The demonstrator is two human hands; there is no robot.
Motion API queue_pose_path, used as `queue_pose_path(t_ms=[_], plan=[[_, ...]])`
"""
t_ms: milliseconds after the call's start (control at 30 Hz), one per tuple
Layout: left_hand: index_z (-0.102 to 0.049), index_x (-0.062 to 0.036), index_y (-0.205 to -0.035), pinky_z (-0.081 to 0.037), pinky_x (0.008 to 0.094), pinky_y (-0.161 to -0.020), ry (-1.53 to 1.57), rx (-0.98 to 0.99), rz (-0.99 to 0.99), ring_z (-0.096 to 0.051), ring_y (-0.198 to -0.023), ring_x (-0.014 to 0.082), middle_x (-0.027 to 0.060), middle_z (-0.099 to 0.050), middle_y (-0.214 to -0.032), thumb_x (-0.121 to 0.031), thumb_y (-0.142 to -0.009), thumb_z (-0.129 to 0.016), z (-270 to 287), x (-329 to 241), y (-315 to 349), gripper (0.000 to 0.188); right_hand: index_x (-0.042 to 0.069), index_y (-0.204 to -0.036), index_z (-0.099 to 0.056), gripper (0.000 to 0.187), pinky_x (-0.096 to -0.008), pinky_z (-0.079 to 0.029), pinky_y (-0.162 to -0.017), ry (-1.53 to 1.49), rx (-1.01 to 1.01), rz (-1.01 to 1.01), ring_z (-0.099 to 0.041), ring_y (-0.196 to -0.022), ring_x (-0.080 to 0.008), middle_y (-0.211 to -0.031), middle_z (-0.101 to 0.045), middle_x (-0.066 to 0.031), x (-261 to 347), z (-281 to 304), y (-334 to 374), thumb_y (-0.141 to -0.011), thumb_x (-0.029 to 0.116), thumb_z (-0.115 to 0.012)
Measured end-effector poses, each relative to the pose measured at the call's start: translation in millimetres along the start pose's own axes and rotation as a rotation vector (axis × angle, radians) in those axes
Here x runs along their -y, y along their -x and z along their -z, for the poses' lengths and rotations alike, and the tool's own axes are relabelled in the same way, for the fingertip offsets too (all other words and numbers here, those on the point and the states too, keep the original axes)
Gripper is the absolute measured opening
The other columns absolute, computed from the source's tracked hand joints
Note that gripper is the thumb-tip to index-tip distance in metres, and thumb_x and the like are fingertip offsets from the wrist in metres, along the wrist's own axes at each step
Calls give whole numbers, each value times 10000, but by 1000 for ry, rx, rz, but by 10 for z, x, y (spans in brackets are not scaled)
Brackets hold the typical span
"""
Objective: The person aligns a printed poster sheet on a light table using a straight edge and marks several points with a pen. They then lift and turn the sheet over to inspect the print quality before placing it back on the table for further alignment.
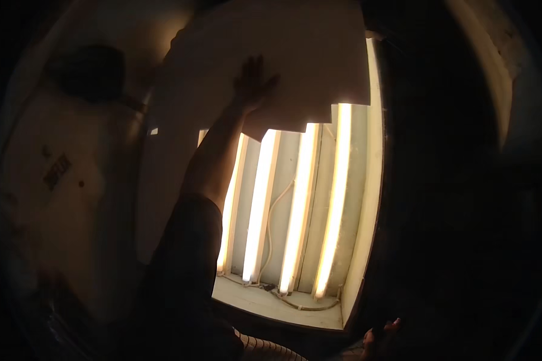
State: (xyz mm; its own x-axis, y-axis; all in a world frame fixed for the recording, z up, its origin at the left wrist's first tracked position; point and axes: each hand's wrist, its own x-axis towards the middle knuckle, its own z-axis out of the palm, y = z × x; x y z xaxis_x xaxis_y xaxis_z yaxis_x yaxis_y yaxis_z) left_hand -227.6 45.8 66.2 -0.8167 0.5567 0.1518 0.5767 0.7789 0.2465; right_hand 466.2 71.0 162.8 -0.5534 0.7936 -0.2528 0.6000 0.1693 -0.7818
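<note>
My left arm reaches up from the lower left, and my left hand (253,84) lies with fingers spread against a large dark board (301,54) with a stepped lower edge. The board covers the upper part of a shallow light box (361,259). Below its edge, several lit tube lights (295,240) run lengthwise inside the box. At the bottom right, near the box's near corner, part of my right hand (379,338) shows in dim light. Its fingers look apart, and I see nothing held in them.
Thin cables (310,308) run along the near end of the box and between the tubes. A dark rounded object (93,73) is at the upper left, by a dim pale surface (72,144). Striped cloth (268,347) shows at the lower edge. Deep shadow hides the right side.
</note>
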Motion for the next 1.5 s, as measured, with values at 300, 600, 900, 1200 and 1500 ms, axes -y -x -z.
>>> queue_pose_path(t_ms=[300,600,900,1200,1500], plan=[[-125,-115,-1617,-57,561,-1232,-75,-113,183,-61,-1556,341,154,-52,-1689,-583,-977,-510,449,2132,3316,881,-18,-1160,-544,267,-292,-506,-591,-208,90,-52,-582,-624,-161,-989,-652,-123,208,-132,-57,-915,59,-618],[-286,-52,-1564,-164,653,-1186,-203,79,353,-198,-1510,440,239,-228,-1625,-594,-987,-490,593,347,4666,818,-14,-1225,-483,340,-284,-487,-591,-250,7,-51,-561,-705,-152,-903,-604,-100,135,-489,106,-924,71,-618],[-361,-56,-1537,-194,632,-1182,110,143,21,-250,-1496,419,218,-282,-1611,-626,-993,-421,779,-507,4417,791,47,-1236,-456,364,-298,-467,-605,144,140,14,-554,-681,-161,-848,-606,-102,-962,-487,271,-932,109,-647],[-324,-147,-1568,-137,670,-1167,-308,153,201,-154,-1537,372,167,-206,-1653,-575,-960,-529,511,1706,4627,771,17,-1301,-438,355,-400,-451,-951,114,-31,-31,-572,-1067,-272,-1145,-555,-169,-316,-839,385,-1020,203,-553],[-370,-141,-1545,-113,669,-1179,49,282,-405,-167,-1532,383,175,-215,-1651,-664,-918,-545,279,-314,4442,834,27,-1351,-420,399,-362,-409,-1011,5,38,-124,-513,-1106,-215,-1226,-510,-148,-344,-797,384,-1010,160,-578]])
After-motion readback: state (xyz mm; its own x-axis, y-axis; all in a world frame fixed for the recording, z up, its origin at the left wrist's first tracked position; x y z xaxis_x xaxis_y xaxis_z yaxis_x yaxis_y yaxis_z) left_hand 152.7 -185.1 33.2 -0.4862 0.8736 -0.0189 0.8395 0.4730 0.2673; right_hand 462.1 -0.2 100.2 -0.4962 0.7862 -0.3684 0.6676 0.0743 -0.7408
